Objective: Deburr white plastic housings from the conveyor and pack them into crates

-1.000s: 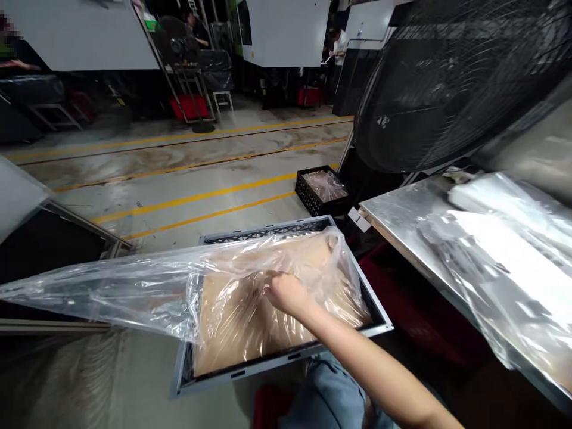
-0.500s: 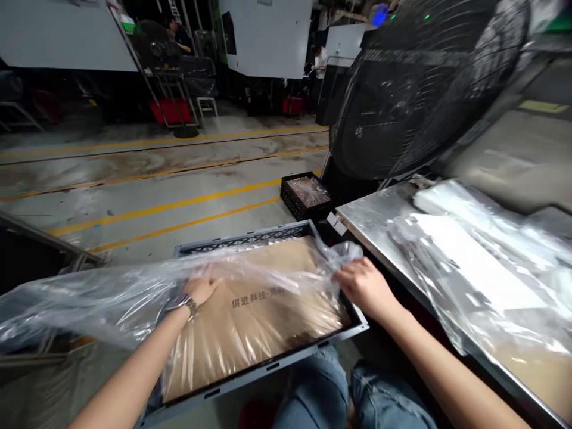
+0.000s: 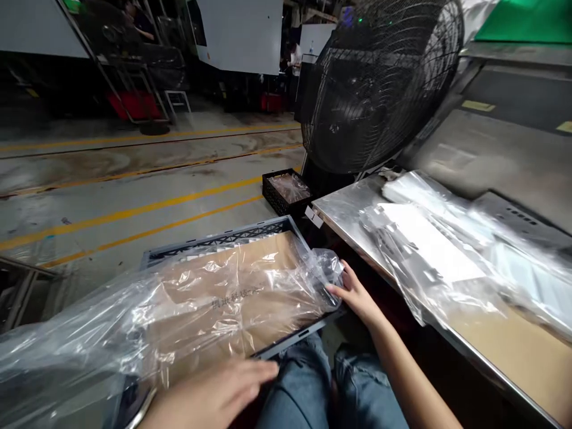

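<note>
In front of me is a grey plastic crate [image 3: 290, 342], set at a slant. Inside it lies a brown cardboard sheet [image 3: 268, 247] printed with dark characters. A clear plastic bag [image 3: 89, 333] covers the cardboard and spills far over the crate's left end. At the right end, my right hand [image 3: 355, 295] has its thumb and fingers around the bunched plastic, beside the crate's rim. Low in the view, my left hand [image 3: 223, 384] is above the crate's near left part, fingers stretched out, holding nothing. A band shows at its wrist.
On my right, a metal table [image 3: 344, 205] carries clear bags, a white sheet [image 3: 431, 244] and brown board. Behind it stands a large black fan [image 3: 370, 89]. A black crate [image 3: 286, 190] sits on the floor. Two people are at work in the background.
My left hand has left the plastic over the cardboard and come down toward me. The plastic now spreads flatter across the crate. My right hand stays at the right end. The view has turned right.
</note>
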